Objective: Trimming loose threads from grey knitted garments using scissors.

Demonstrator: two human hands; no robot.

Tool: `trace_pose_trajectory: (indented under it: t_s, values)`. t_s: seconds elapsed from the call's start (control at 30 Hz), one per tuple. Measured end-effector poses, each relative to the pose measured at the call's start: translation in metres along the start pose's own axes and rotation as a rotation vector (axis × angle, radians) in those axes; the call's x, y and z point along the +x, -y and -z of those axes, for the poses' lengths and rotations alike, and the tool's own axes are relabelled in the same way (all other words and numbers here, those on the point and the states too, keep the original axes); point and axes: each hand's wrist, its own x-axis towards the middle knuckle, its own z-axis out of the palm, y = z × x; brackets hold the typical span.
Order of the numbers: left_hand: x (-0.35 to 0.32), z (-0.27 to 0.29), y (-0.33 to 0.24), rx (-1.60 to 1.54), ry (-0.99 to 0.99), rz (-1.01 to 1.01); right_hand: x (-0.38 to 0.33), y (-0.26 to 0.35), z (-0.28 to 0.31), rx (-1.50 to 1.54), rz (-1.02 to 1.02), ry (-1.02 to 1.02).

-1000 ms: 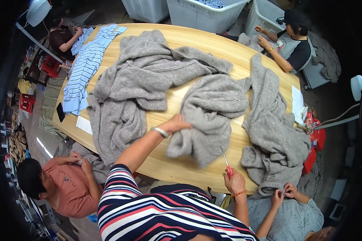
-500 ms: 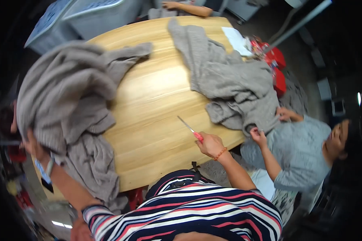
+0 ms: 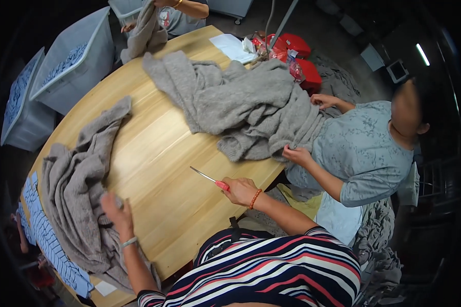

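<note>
Left hand (image 3: 115,211) has shifted up onto the crumpled grey knitted garment (image 3: 79,184) at 8 o'clock, gripping it; right hand (image 3: 241,190) stays closed around red-handled metal snips (image 3: 210,179) above the round wooden worktop (image 3: 159,153).

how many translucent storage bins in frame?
3 at least: one large bin beside the table's far-left edge, another bin left of it, a third bin at the top edge, mostly cut off. More may sit out of view.
</note>
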Motion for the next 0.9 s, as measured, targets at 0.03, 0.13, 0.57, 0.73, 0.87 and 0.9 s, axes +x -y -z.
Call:
trace_pose_trajectory:
  t_s: [0.03, 0.13, 0.57, 0.73, 0.87, 0.9]
  values:
    - [0.014, -0.021, -0.028, -0.060, 0.073, -0.077, -0.002, -0.005, 0.005, 0.022, -0.014, 0.001]
    - [0.051, -0.068, -0.120, -0.315, 0.213, -0.164, -0.015, -0.031, 0.012, 0.127, -0.042, -0.109]
    - [0.126, -0.164, -0.347, -1.119, 0.798, 0.133, -0.007, -0.118, 0.034, 0.331, -0.127, -0.384]
    - [0.141, -0.195, -0.381, -1.196, 0.771, 0.193, 0.016, -0.139, 0.050, 0.403, -0.064, -0.437]
    - [0.204, -0.219, -0.401, -0.553, 0.082, -0.280, 0.023, -0.155, 0.056, 0.405, -0.081, -0.389]
    - [0.221, -0.225, -0.407, -0.545, 0.075, -0.271, 0.024, -0.158, 0.056, 0.415, -0.085, -0.383]
